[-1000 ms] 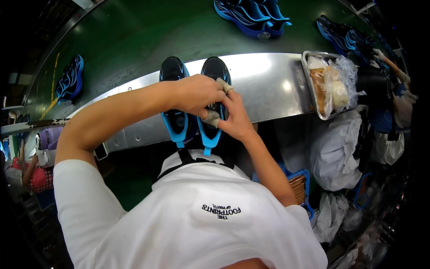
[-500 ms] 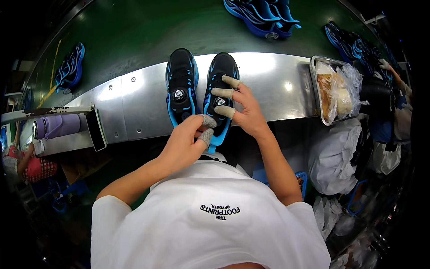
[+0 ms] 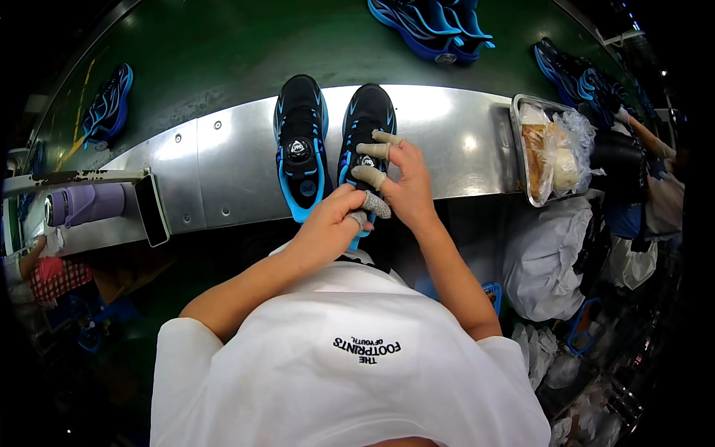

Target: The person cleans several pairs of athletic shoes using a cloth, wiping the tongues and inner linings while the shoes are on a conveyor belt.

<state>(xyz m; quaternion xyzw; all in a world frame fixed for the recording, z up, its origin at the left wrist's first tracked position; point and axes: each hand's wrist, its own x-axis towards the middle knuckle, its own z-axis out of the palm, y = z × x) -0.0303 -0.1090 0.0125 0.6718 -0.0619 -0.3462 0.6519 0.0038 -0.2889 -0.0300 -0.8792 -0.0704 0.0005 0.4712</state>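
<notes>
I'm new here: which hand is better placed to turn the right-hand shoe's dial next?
Right hand, probably: its fingers flank the dial; the left hand is nearer the heel.

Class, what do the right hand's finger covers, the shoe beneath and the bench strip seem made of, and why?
Finger covers: perhaps cloth or rubber; beige, matte. Shoe: upper probably synthetic fabric; dull black toe. Bench strip: apparently bare metal; silvery with bright glare.
</notes>
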